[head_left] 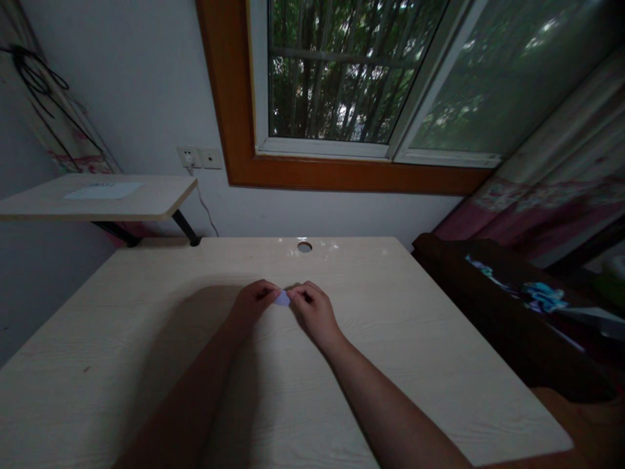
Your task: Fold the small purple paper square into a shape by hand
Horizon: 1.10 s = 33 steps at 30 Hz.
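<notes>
A small pale lilac piece of paper sits between my two hands, just above the light wooden desk. My left hand pinches its left side with curled fingers. My right hand pinches its right side, fingers folded in. Most of the paper is hidden by my fingertips. Both forearms reach in from the bottom of the view.
A round cable hole lies at the desk's far edge. A raised side shelf with a white sheet stands at the left. A dark wooden bed frame borders the desk's right side. A window and wall socket are behind.
</notes>
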{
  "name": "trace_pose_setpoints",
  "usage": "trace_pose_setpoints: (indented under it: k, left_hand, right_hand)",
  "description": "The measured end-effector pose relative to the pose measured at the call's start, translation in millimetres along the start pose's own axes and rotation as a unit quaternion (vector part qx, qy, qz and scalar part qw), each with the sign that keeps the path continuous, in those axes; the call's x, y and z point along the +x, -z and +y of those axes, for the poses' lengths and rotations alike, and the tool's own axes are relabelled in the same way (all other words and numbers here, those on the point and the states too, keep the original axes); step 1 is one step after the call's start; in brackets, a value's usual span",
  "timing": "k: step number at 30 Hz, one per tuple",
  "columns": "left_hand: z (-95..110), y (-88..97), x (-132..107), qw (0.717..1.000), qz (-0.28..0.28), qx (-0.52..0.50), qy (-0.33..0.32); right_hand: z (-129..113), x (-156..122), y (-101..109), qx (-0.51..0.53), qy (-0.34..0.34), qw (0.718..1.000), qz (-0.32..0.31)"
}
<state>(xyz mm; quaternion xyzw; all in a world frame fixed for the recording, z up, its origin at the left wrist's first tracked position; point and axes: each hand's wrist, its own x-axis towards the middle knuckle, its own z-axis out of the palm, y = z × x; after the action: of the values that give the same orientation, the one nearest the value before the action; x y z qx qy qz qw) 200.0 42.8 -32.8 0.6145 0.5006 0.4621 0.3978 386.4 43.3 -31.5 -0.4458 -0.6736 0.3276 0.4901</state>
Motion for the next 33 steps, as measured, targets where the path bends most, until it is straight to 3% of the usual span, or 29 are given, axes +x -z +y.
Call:
trace_pose_setpoints:
  k: [20, 33]
  left_hand:
    - [2.0, 2.1, 0.6, 0.997, 0.033, -0.064, 0.015]
    - [4.9, -1.3, -0.8, 0.997, -0.044, -0.062, 0.033]
  right_hand:
    - [0.4, 0.7, -0.7, 0.036, -0.008, 0.999, -0.015]
    - [-1.1, 0.6, -0.6, 0.024, 0.011, 1.0, -0.007]
